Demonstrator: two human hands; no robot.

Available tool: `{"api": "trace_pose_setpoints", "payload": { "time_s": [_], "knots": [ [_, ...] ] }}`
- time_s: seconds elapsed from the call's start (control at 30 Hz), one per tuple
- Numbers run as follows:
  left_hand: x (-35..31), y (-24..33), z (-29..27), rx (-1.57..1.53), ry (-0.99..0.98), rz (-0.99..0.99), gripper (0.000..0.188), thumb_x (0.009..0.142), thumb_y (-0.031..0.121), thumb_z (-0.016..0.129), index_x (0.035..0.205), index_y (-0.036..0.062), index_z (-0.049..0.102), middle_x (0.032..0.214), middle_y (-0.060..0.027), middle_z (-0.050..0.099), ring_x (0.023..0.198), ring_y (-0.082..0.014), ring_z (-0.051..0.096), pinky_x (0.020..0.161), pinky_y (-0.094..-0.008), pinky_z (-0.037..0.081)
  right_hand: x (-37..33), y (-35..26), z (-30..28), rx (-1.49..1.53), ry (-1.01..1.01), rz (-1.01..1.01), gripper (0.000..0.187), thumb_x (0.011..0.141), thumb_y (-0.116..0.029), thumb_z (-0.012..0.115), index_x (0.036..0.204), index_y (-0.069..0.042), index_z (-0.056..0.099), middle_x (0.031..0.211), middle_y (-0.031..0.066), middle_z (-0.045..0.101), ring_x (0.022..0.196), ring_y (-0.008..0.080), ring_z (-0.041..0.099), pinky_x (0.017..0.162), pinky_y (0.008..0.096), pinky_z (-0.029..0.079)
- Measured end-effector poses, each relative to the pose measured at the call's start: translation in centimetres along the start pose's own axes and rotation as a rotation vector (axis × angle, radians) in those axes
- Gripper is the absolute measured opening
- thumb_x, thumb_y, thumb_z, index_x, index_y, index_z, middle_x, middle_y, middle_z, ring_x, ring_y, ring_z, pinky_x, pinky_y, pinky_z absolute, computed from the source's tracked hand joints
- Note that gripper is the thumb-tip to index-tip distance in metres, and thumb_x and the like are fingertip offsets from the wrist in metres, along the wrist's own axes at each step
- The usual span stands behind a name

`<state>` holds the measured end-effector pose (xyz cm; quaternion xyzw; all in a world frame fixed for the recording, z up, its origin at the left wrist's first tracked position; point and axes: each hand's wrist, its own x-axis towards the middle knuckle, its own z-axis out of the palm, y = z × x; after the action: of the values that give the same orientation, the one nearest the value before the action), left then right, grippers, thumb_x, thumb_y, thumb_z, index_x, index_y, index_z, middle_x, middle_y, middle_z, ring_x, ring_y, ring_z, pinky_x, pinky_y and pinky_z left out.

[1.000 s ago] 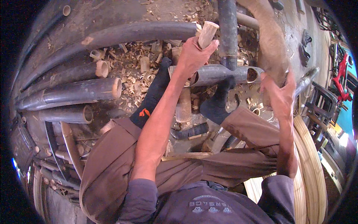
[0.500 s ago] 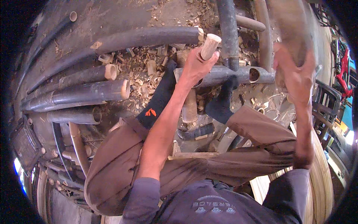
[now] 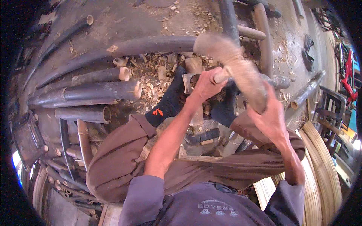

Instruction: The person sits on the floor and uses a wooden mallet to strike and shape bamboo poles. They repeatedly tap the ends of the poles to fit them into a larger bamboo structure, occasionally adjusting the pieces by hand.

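My left hand (image 3: 207, 87) is wrapped round a pale, round wooden tool handle (image 3: 221, 75), held above a grey bamboo pole (image 3: 280, 81) that lies crosswise in front of me. The tool's lower end is hidden by my hand. In my right hand (image 3: 270, 118) is a pale wooden mallet (image 3: 243, 71), blurred by motion. Its thick end reaches up and left, over the pole and close to the handle top; I cannot tell whether they touch. My socked feet, left (image 3: 169, 101) and right (image 3: 222, 113), are by the pole, which my hands and the mallet partly cover.
Wood chips (image 3: 145, 94) litter the ground around my left foot. Several dark bamboo poles (image 3: 102, 91) lie to the left, and another pole (image 3: 230, 22) runs away from me. On the right are a short bamboo piece (image 3: 309, 88), a dark plastic crate (image 3: 330, 103) and pale bamboo strips (image 3: 320, 169).
The mallet has swung from the right across to the left, down toward the handle, with my right hand moving lower and inward. My left hand keeps its grip; the view has shifted slightly.
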<state>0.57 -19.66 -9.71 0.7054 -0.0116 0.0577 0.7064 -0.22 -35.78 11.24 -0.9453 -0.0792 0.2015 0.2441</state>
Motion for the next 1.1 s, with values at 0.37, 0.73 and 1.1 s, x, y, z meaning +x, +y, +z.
{"api": "trace_pose_setpoints", "payload": {
  "time_s": [0.37, 0.73, 1.1],
  "knots": [
    [-4.2, 0.2, 4.0, 0.360, 0.304, 0.190, 0.036, 0.075, 0.019, 0.078, 0.096, 0.0025, 0.054, 0.095, -0.0167, 0.058, 0.083, -0.0409, 0.056, 0.073, -0.0444, 0.047, -3.4, 2.7, 1.8, 0.093, 0.061, 0.090, 0.076, 0.076, -0.012, 0.073, 0.140, 0.002, 0.035, 0.119, 0.0242, 0.059, 0.114, 0.0323, 0.058, 0.099, 0.0409, 0.043],
    [5.5, 0.8, -5.5, -0.316, 0.335, -0.401, 0.029, 0.088, 0.032, 0.073, 0.087, 0.0074, 0.058, 0.062, 0.0031, 0.052, 0.046, -0.0041, 0.044, 0.041, -0.0224, 0.035, 0.6, 4.7, 4.6, 0.291, 0.186, 0.245, 0.075, 0.075, -0.010, 0.072, 0.140, 0.002, 0.037, 0.125, 0.0187, 0.056, 0.118, 0.0273, 0.054, 0.102, 0.0386, 0.040],
    [4.6, -0.5, -5.0, -0.273, 0.265, -0.473, 0.028, 0.086, 0.030, 0.075, 0.085, 0.0083, 0.058, 0.061, 0.0047, 0.050, 0.046, -0.0043, 0.043, 0.041, -0.0230, 0.035, 0.6, 5.6, 5.9, 0.311, 0.174, 0.271, 0.077, 0.075, -0.011, 0.073, 0.142, 0.000, 0.036, 0.128, 0.0191, 0.055, 0.120, 0.0262, 0.053, 0.103, 0.0379, 0.041]
  ]
}}
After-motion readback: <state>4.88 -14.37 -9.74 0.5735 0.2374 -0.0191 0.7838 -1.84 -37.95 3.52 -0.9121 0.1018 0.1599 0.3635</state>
